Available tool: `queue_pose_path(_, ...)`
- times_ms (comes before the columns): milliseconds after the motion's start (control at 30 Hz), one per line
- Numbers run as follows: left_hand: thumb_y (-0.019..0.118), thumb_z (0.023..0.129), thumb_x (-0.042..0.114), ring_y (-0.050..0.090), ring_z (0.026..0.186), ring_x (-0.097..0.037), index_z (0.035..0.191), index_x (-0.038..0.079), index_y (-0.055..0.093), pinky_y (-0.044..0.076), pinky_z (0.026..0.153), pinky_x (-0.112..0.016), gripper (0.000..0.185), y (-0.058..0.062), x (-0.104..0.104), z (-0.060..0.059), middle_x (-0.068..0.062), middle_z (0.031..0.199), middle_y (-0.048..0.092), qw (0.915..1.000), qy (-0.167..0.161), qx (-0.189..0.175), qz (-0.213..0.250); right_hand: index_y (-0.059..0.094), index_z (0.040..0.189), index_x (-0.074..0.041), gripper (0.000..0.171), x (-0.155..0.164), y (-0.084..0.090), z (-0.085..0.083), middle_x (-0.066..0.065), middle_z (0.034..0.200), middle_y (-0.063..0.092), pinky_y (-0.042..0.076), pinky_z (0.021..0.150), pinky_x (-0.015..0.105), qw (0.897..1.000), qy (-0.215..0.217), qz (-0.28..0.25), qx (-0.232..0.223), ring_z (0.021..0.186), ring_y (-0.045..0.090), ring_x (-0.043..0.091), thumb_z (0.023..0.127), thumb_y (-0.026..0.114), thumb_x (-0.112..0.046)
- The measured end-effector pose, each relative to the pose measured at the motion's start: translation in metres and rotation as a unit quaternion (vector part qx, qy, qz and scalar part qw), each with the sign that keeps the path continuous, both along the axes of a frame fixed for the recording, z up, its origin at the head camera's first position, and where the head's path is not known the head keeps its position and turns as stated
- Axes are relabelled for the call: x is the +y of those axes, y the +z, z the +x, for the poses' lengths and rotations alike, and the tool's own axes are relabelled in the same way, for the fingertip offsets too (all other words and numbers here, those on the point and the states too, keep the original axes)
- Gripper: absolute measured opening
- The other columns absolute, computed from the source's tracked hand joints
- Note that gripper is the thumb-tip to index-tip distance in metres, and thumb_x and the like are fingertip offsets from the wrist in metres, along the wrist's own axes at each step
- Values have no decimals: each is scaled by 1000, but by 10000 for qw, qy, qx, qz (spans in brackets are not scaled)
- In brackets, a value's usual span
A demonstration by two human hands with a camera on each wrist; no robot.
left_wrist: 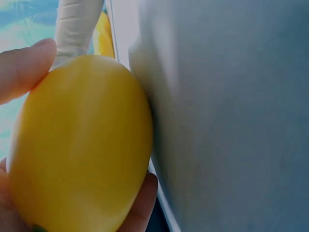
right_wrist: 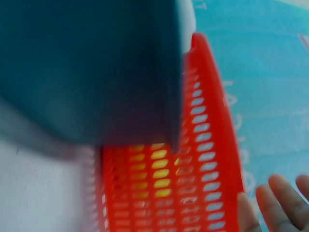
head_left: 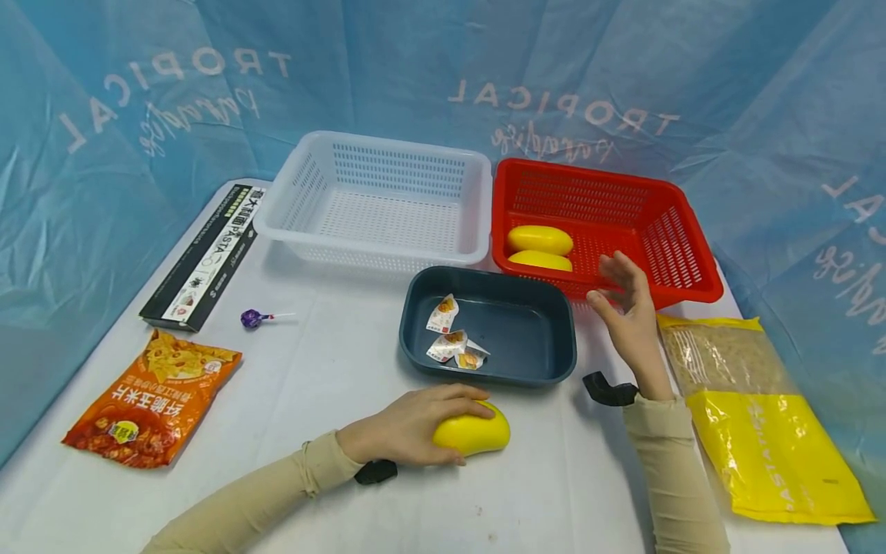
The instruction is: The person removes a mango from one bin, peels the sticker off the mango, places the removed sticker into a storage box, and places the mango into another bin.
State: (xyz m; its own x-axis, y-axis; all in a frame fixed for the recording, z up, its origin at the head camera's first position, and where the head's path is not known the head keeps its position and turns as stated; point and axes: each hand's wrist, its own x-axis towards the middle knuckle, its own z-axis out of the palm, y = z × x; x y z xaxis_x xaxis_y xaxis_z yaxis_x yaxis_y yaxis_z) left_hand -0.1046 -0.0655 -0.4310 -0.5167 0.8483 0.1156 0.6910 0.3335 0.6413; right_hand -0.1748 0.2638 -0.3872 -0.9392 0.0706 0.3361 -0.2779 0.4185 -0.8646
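Observation:
My left hand (head_left: pixel 422 423) grips a smooth yellow mango (head_left: pixel 484 431) on the white table, in front of the dark blue tray (head_left: pixel 564 338). In the left wrist view, thumb and fingers curl round the mango (left_wrist: pixel 84 145), whose green stem spot shows at the bottom edge. My right hand (head_left: pixel 631 327) holds nothing; its fingers are loosely bent near the front rim of the red basket (head_left: pixel 681 296). Two more yellow mangoes (head_left: pixel 540 240) lie in that basket's left part and show through its slots in the right wrist view. Several small printed packets (head_left: pixel 443 314) lie in the tray.
A white basket (head_left: pixel 374 254) stands at the back, left of the red one. On the left are a black pasta box (head_left: pixel 208 258), a purple lollipop (head_left: pixel 252 318) and an orange snack bag (head_left: pixel 155 400). A yellow pasta bag (head_left: pixel 775 446) lies right of my right arm.

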Motion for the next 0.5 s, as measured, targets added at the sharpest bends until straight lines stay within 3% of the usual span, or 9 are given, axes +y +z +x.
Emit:
queue_pose_path(267, 78, 79, 27, 51, 129, -18, 135, 21, 54, 46, 105, -35, 61, -1, 0, 1, -2, 144, 49, 9999, -41, 134, 98, 28, 151, -19, 65, 18, -9, -6, 4, 153, 39, 36, 102, 24, 9964, -749, -368, -145, 139, 37, 18, 95, 60, -21)
queue_pose_path(500, 78, 80, 28, 51, 130, -19, 136, 18, 52, 44, 107, -34, 62, 0, 0, -1, -5, 144, 49, 9993, -252, 101, 258, 33, 148, -12, 60, 34, -12, -7, 9, 147, 45, 34, 92, 16, 9854, -1580, -631, -8, 129, 42, 13, 95, 58, -24)
